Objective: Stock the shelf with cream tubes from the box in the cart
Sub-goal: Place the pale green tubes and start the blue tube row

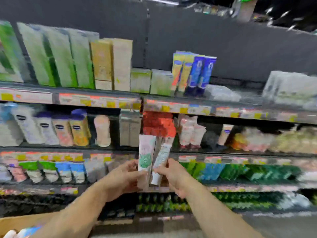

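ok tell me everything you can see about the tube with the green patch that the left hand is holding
The tube with the green patch is pale, pinkish white with a mint-green blotch on its lower front; print is too blurred to read. It looks like soft plastic. It stands roughly upright in front of the shelves, its lower end pinched by the left hand. Beside it, seemingly touching, is a slimmer white tube, tilted, held by the right hand.

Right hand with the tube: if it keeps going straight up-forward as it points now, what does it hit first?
Probably the red-topped tubes on the middle shelf, directly beyond the white tube in the right hand. The tube tip would likely meet them before the hand does; depth is blurred, so uncertain.
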